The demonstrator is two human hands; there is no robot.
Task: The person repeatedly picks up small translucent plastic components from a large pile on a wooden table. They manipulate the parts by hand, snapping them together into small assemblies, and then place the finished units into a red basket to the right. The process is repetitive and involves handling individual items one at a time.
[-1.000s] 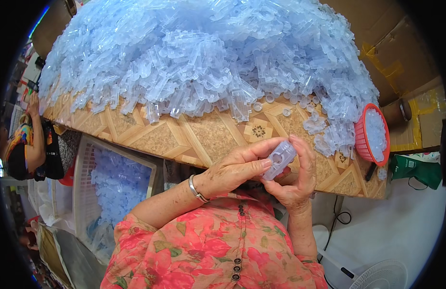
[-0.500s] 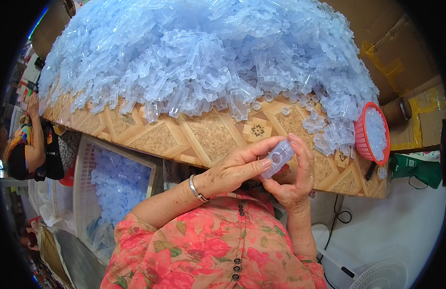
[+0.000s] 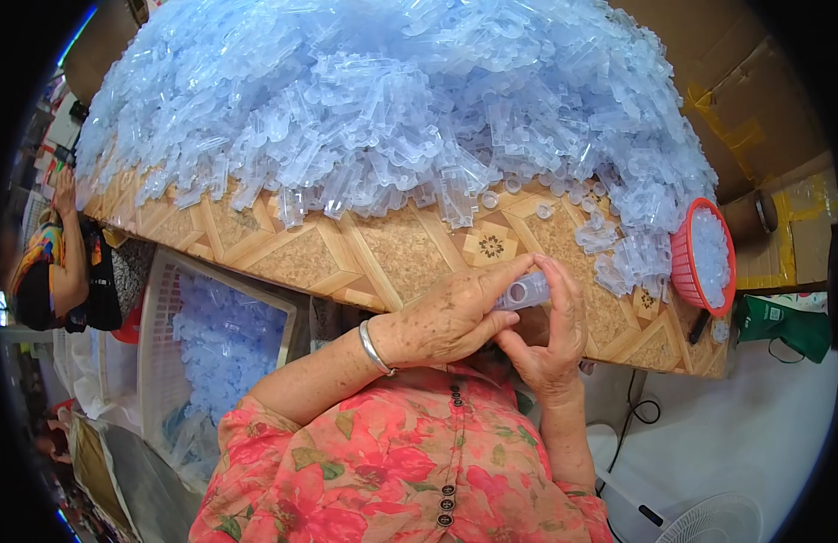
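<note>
In front of my chest, above the table's near edge, both my hands are closed around a small clear plastic case (image 3: pixel 527 290) with a round hole in its face. My left hand (image 3: pixel 450 315) grips its left side, with the fingers over the far side and the thumb below. The right hand (image 3: pixel 554 339) holds the other side, its fingertips and thumb near those of the left. Fingers cover part of the case. Beyond them spreads a large heap of similar clear bluish plastic pieces (image 3: pixel 364 118), with several small round caps (image 3: pixel 544 211) loose at its front.
A red plastic basket (image 3: pixel 679 262) of small clear parts stands at the table's right end, beside a dark stick-like tool (image 3: pixel 699 326). Below left sits a white crate (image 3: pixel 156 362) of plastic pieces. Cardboard boxes (image 3: pixel 744 100) rise at right. Another person's arm (image 3: pixel 68 244) is far left.
The case has turned and sunk further between my hands, so less of it shows. My left fingers have moved over its far side, and the fingertips of both hands have come together.
</note>
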